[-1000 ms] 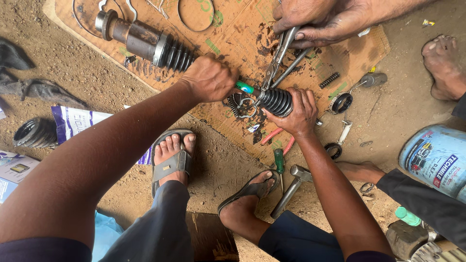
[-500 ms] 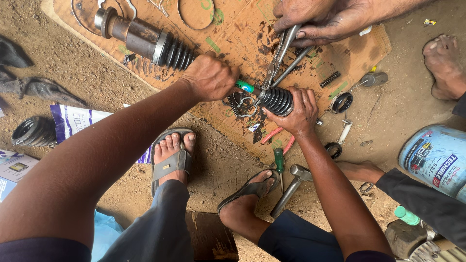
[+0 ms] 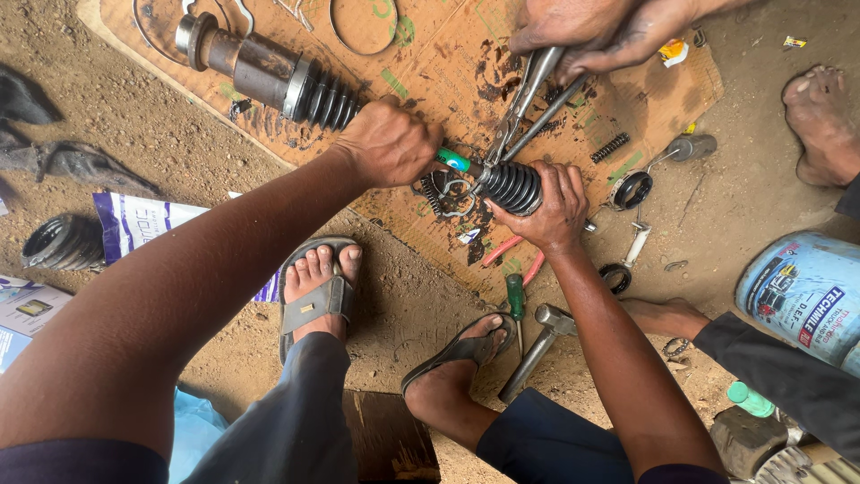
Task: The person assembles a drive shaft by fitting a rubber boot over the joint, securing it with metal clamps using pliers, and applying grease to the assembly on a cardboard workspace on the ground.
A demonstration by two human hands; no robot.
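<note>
Head view: left hand is closing in a fist around a green-handled tool; right hand is clamping a black ribbed rubber boot on the cardboard sheet. Another person's hands are squeezing pliers against the boot.

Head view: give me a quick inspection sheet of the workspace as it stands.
Surface: greasy cardboard sheet on bare dirt.
Job's things: ribbed rubber boot, gripped by right hand; left hand closed on green-handled tool.
Clutter: hammer, screwdriver, spring, boot-fitted shaft.
Hands: both closed.
Cables: nothing seen.
Surroundings: another person's hands working pliers; blue-and-white can.
</note>
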